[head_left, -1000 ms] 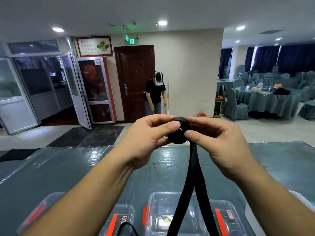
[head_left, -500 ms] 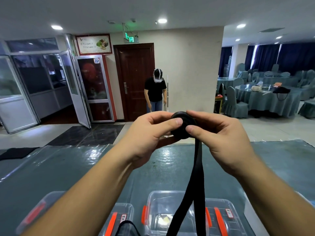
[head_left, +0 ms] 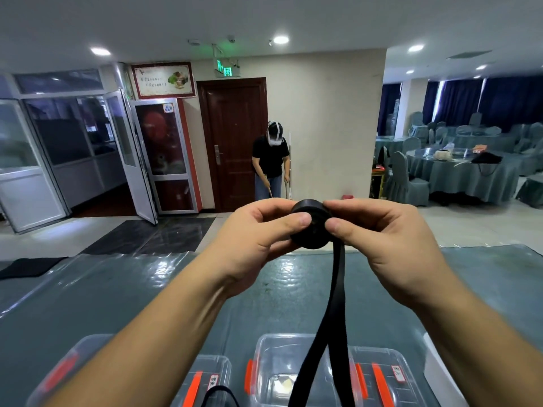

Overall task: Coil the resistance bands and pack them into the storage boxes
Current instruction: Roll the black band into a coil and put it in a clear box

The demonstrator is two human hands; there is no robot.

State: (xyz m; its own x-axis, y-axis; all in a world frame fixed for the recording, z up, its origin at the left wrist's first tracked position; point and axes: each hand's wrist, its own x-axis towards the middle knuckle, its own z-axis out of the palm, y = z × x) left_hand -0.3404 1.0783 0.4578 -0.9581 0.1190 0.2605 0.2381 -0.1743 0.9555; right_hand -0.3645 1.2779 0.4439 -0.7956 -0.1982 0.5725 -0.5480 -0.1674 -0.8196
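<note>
The left hand (head_left: 258, 239) is closing its grip on the coil (head_left: 311, 224) of the black resistance band (head_left: 332, 312), thumb pressing across the near face while the fingers are wrapping behind, probably to keep the wound turns from springing loose. The coil is sitting between both hands, raised above the desk (head_left: 117, 295). The right hand (head_left: 390, 239) is pinching the coil's other side, thumb and forefinger clamping where the loose tail is leaving the roll, likely to feed each new turn under tension. That tail is hanging straight down as two strands, dropping toward the clear storage boxes (head_left: 273, 356) with orange latches at the near edge of the desk, one of them standing open below it. Much of the band is not yet wound, so coiling appears to be midway and packing has not begun.
</note>
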